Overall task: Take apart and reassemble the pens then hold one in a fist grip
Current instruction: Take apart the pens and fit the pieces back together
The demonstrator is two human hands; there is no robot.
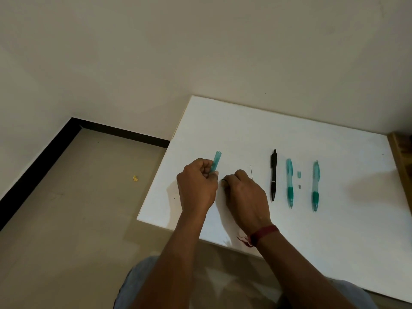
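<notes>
Disassembly seems the step in hand: our left hand (197, 181) pinches the teal barrel (216, 161) just above the white surface (223, 121), and our right hand (243, 192) curls its fingers around a small dark part (223, 180) beside it. Next we must, we think, align both pieces carefully; the other pens (289, 182) lie well apart on the right.

text: none legible | labels: none | pens, board: no readable marks
</notes>
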